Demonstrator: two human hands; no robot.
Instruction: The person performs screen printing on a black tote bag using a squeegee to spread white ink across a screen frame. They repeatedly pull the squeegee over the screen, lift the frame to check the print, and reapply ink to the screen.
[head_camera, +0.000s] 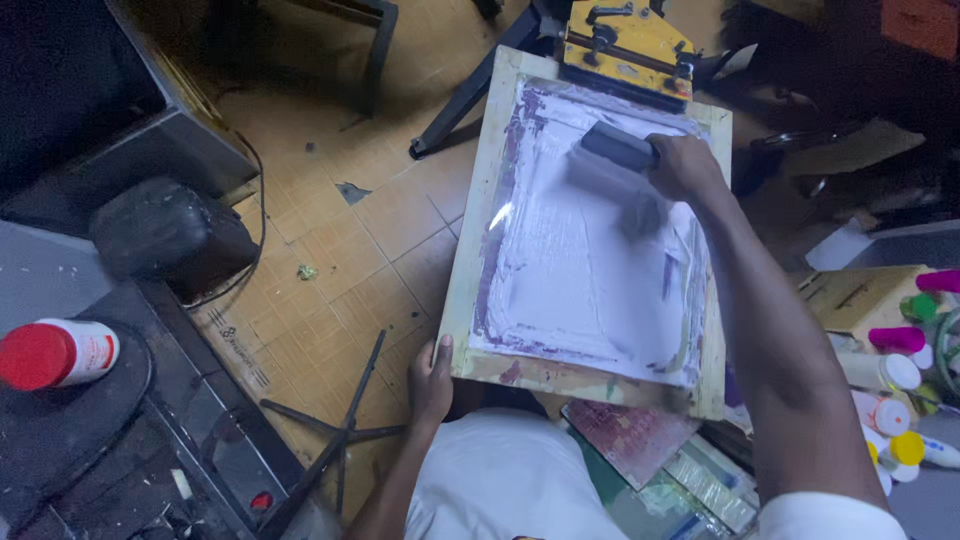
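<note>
1. Head view: your right hand (685, 165) is closed around the squeegee (620, 145) at the far end of the screen frame (478, 200).
2. Squeegee's long axis runs across the frame; inked mesh stretches toward you.
3. Your left hand (432, 378) pinches the frame's near left corner.

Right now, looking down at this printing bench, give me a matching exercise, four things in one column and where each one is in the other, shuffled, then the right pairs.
Things:
1. left hand
2. right hand
3. red-capped bottle
4. yellow clamp

Places:
A. at the far end of the screen frame
B. lying on the dark surface at far left
C. gripping the frame's near left corner
D. on the squeegee, over the white ink

Pairs: 1-C, 2-D, 3-B, 4-A
</note>
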